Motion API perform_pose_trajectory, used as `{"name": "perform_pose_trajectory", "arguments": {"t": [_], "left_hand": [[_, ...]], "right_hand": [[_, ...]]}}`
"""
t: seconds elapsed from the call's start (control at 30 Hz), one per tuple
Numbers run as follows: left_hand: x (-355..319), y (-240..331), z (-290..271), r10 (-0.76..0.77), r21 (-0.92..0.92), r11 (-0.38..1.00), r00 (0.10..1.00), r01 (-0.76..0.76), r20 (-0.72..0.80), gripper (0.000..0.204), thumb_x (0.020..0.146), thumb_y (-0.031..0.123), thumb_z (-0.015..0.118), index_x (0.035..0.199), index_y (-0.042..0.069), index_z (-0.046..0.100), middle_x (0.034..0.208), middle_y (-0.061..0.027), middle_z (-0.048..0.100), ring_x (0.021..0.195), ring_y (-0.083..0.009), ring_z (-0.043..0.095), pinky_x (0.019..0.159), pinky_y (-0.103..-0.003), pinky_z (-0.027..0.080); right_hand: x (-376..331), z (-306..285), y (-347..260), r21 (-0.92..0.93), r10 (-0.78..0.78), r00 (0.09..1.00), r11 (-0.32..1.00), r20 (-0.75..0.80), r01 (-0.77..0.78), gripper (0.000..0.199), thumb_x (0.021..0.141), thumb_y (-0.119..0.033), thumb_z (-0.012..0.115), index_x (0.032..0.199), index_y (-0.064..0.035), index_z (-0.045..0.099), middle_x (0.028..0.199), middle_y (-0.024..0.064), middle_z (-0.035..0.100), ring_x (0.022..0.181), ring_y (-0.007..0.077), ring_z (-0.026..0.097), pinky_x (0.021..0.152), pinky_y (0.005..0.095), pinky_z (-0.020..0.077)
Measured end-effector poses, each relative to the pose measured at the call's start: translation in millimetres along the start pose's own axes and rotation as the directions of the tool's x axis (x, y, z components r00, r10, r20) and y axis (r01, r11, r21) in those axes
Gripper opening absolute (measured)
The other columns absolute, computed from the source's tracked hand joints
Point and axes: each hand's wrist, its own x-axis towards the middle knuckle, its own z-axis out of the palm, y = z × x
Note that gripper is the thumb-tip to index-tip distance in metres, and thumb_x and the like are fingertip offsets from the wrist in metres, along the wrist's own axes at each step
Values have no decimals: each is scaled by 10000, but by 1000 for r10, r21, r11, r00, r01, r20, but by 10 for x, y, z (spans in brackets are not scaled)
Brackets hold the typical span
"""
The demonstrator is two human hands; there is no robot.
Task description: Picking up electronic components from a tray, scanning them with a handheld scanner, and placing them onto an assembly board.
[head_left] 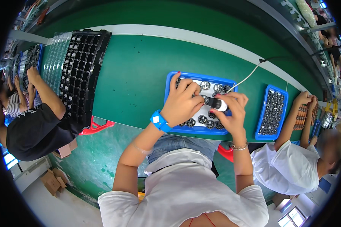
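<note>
In front of me a blue tray [168, 86] with a white liner holds several small round black-and-silver parts [205, 85]. My right hand [235, 113] grips a white handheld tool [222, 105] with a black front end. Its white cable [250, 74] runs off to the upper right. My left hand [181, 101], with a blue band on its wrist, is over the tray's left half. Its thumb and fingers close on a round part [205, 99] at the tool's tip; the fingers partly cover it.
To the right stands another blue tray [259, 126] packed with small dark parts. A black compartment tray [98, 62] lies at the left beside clear plastic trays [55, 55]. People sit close on both sides. Dark specks [134, 92] dot the green table [140, 68].
</note>
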Motion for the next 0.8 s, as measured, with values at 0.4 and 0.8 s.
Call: {"name": "perform_pose_trajectory", "arguments": {"t": [0.4, 0.8], "left_hand": [[-247, 84, -221, -138, 0, 990, 990, 138, 17, 292, 656, 292, 814, 894, 185, 682, 952, -11, 503, 1053, -237, 482, 1089, -590, 215], [-466, 287, -229, 8, -43, 999, 999, -7, 41, 150, 696, 261, 786, 795, 190, 700, 892, 37, 498, 1016, -193, 497, 1081, -566, 264]], "right_hand": [[-99, -110, -133, 211, -126, 989, 972, 81, 106, 408, 630, -289, 857, 945, -89, 690, 895, 20, 695, 878, 227, 582, 855, 408, 363], [-200, -139, -215, 208, -150, 982, 970, 112, 125, 433, 594, -305, 875, 936, -115, 690, 922, 5, 714, 872, 216, 583, 833, 400, 357]]}}
